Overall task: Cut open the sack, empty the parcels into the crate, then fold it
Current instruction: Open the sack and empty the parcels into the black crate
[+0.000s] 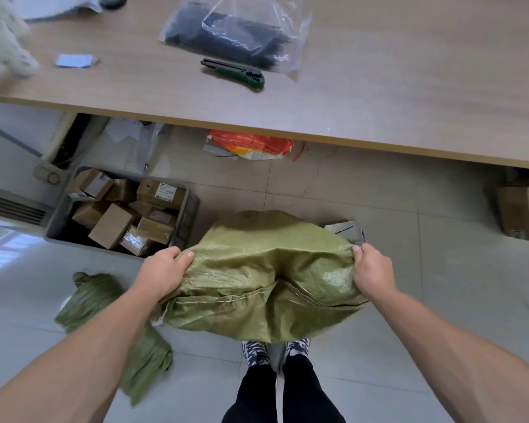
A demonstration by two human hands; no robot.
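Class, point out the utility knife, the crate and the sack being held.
utility knife (pixel 235 74): head view, on its green body.
crate (pixel 191 215): head view, on its right wall.
sack (pixel 257 270): head view, on its creased middle.

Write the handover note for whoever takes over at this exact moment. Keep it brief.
Left hand: grips the left edge of the green woven plastic sack.
Right hand: grips its right edge; the sack hangs over the floor tiles.
Brown cardboard parcels lie in the grey plastic crate, on the floor to the left.
Green-and-black utility knife rests on the wooden table.
Done: sack looks limp, apparently emptied.
Left: fold it.
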